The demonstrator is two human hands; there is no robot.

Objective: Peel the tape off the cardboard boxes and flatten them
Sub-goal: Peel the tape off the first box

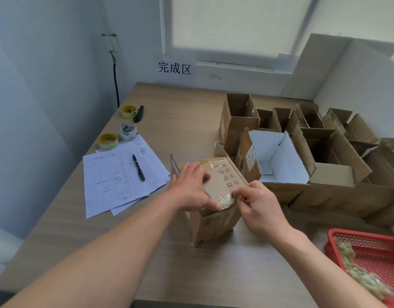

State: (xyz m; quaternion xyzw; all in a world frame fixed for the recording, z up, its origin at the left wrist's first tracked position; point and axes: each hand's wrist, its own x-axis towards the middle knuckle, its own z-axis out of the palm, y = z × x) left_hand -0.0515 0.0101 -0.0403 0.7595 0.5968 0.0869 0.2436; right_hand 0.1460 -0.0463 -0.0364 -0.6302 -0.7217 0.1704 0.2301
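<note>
A small brown cardboard box (216, 216) stands on the wooden table (169, 121) in front of me, its printed flap facing up. My left hand (191, 187) lies on that flap, fingers spread over it and thumb at the near edge. My right hand (258, 203) pinches a crinkled strip of clear tape (226, 200) at the flap's near right corner. The tape is partly lifted from the cardboard.
Several open cardboard boxes (280, 156) crowd the right side of the table. A red basket (373, 252) holding crumpled tape sits at the near right. Papers (118, 178) with a pen (138, 167), three tape rolls (127, 131) and a utility knife (138, 113) lie at the left.
</note>
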